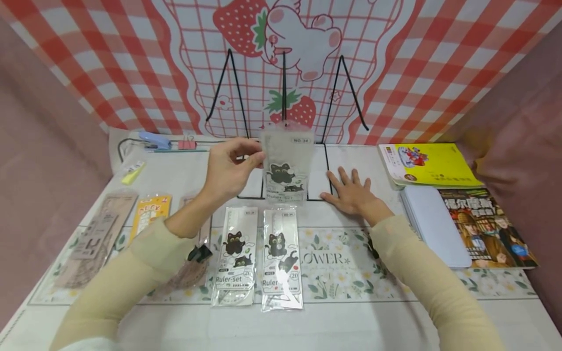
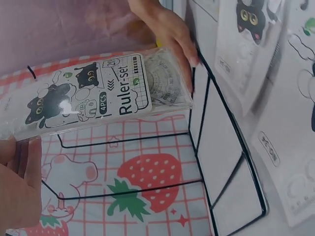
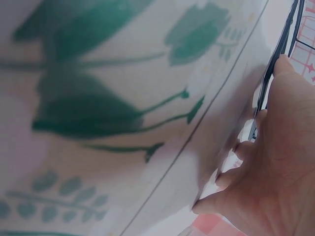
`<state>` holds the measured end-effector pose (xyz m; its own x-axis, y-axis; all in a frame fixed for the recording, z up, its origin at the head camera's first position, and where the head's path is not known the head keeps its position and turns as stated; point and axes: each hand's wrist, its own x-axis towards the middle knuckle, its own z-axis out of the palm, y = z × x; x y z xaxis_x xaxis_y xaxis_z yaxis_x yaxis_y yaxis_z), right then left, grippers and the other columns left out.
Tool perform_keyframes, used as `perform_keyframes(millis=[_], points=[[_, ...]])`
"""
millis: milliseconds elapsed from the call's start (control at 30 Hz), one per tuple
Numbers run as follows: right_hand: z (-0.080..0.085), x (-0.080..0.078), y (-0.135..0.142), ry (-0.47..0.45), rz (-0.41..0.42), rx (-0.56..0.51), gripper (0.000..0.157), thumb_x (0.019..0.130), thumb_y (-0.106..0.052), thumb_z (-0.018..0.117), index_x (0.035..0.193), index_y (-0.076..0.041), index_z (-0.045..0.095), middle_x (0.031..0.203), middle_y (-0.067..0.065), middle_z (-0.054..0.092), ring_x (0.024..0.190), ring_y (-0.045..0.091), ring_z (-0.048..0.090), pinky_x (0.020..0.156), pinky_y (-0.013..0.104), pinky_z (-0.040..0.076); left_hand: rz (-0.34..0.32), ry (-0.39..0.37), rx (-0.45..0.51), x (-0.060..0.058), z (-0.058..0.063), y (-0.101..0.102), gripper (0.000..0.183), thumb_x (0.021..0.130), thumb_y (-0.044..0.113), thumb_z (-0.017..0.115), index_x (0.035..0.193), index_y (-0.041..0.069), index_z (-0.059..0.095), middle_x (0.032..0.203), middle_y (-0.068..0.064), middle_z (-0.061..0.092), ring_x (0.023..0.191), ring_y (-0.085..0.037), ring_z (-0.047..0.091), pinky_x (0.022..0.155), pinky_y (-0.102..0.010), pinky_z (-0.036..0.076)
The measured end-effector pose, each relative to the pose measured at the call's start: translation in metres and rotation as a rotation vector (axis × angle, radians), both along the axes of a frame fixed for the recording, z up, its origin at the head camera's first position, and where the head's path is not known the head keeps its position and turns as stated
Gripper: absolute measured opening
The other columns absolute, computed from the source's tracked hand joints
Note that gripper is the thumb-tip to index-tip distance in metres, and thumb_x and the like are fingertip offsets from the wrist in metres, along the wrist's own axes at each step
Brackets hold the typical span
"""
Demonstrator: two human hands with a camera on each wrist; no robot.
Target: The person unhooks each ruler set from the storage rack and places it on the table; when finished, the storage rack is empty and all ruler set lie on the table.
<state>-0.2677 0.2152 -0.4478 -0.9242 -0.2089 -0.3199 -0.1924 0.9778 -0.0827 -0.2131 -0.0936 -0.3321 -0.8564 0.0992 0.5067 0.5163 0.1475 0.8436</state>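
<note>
My left hand (image 1: 232, 165) pinches the upper left edge of a clear-wrapped ruler set (image 1: 287, 165) with black cats printed on it. The packet is upright at a black wire rack (image 1: 327, 170); in the left wrist view the ruler set (image 2: 93, 93) shows its "Ruler-set 4PCS" label. My right hand (image 1: 353, 192) lies with fingers spread on the table, its fingertips by the rack's right base wire. Two more ruler sets, a left one (image 1: 235, 253) and a right one (image 1: 282, 258), lie flat in front of the rack.
At left lie pinkish packets (image 1: 98, 234), an orange duck packet (image 1: 150, 212), a yellow highlighter (image 1: 133, 173), a blue stapler (image 1: 154, 140) and a pink binder clip (image 1: 187, 143). At right are a yellow book (image 1: 434, 163), a pale blue case (image 1: 434, 226) and a dark-covered book (image 1: 491, 229).
</note>
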Motion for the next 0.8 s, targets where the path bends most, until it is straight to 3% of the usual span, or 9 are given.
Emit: perform_keyframes(millis=[133,300,500,667,800], points=[[0.001,0.000,0.000,0.001,0.001,-0.004,0.078,0.095,-0.069,0.026,0.156,-0.027,-0.002,0.164,0.014,-0.007,0.148,0.050,-0.007,0.112,0.079,0.002,-0.078,-0.041,0.052,0.006,0.003,0.005,0.015,0.084,-0.005,0.068,0.099,-0.010,0.066,0.090,-0.017,0.069,0.073,-0.006,0.067,0.071,-0.029,0.062],[0.001,0.000,0.000,-0.007,0.009,0.016,0.072,0.099,-0.057,0.030,0.156,-0.024,0.000,0.164,0.014,-0.009,0.148,0.050,-0.008,0.113,0.078,0.002,-0.197,-0.257,0.070,0.012,-0.002,0.019,0.020,0.086,-0.004,0.066,0.104,-0.010,0.062,0.091,-0.010,0.067,0.075,-0.010,0.068,0.073,-0.033,0.063],[0.002,-0.001,0.002,-0.013,0.027,0.022,0.071,0.099,-0.049,0.034,0.156,-0.018,0.006,0.164,0.015,-0.009,0.148,0.050,-0.007,0.112,0.078,0.002,-0.290,-0.510,0.079,0.013,-0.028,0.042,0.044,0.086,-0.010,0.063,0.126,0.001,0.050,0.093,-0.006,0.061,0.073,-0.012,0.066,0.072,-0.037,0.063],[0.002,0.000,0.002,-0.005,0.043,0.012,0.072,0.099,-0.048,0.035,0.156,-0.020,0.002,0.164,0.016,-0.009,0.148,0.052,-0.006,0.112,0.078,0.002,-0.317,-0.574,-0.025,0.016,-0.055,0.055,0.066,0.086,-0.013,0.061,0.140,0.018,0.041,0.097,-0.010,0.059,0.069,-0.015,0.066,0.070,-0.038,0.063],[0.002,0.001,0.002,0.001,0.037,0.005,0.070,0.100,-0.048,0.033,0.156,-0.025,-0.002,0.164,0.015,-0.009,0.147,0.052,-0.007,0.112,0.078,0.001,-0.336,-0.629,-0.112,0.019,-0.071,0.063,0.074,0.085,-0.016,0.060,0.145,0.023,0.038,0.106,-0.013,0.057,0.069,-0.015,0.065,0.068,-0.037,0.063]])
